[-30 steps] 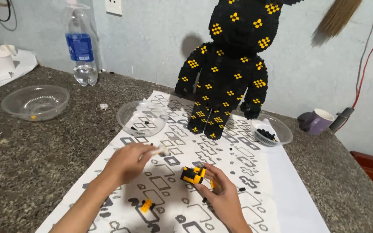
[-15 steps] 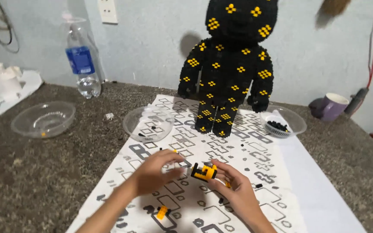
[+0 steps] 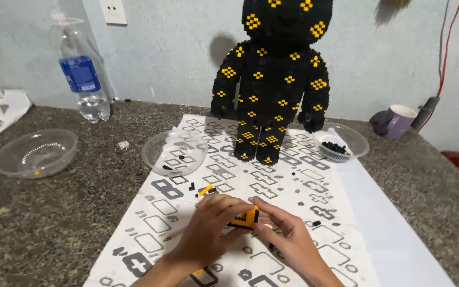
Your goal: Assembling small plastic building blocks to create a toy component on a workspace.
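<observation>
Pale blue wall behind, speckled grey stone bench [image 3: 54, 223] in front, spread with a white sheet [image 3: 314, 191] printed in grey and black block diagrams. Standing at the sheet's far end: a tall black brick figure [image 3: 272, 85] dotted with yellow squares. Near the sheet's middle, just above it: a small yellow-and-black brick piece [image 3: 245, 217], pinched between both hands. Left hand [image 3: 211, 226] curled over the piece from the left, grip closed on it with fingertips. Right hand [image 3: 288, 239] meeting it from the right, grip likewise closed on the piece, thumb and fingers touching it. Just beyond the left hand, a loose orange bit [image 3: 205, 190] on the sheet. Clear bowl [image 3: 175, 153] at the sheet's left edge, near the figure's feet; second clear bowl [image 3: 34, 153] well left on the bench; small dish of black bits [image 3: 341, 142] right of the figure. Water bottle [image 3: 82, 74] by the wall, purple mug [image 3: 397, 120] at far right.
</observation>
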